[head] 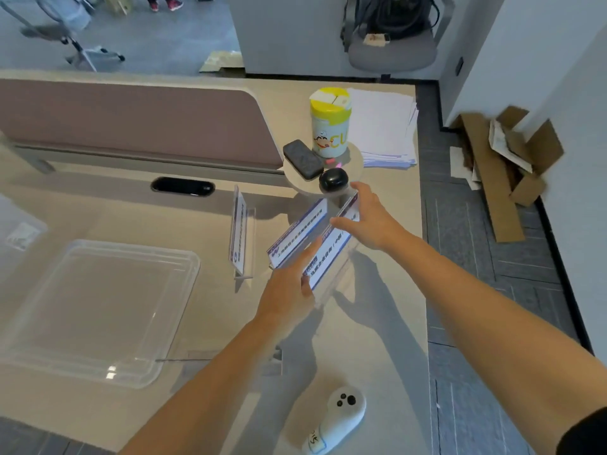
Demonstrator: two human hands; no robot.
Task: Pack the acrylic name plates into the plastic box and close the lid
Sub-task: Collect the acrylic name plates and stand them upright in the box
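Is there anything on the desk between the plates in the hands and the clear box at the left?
Yes. A third name plate stands upright on the desk, between the held plates and the box. Lifting over it should clear it.

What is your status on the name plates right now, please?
Left hand and right hand gripping ends of nearest name plate. Second plate just behind, third plate standing apart. Clear lid on desk, left. Nothing blocking.
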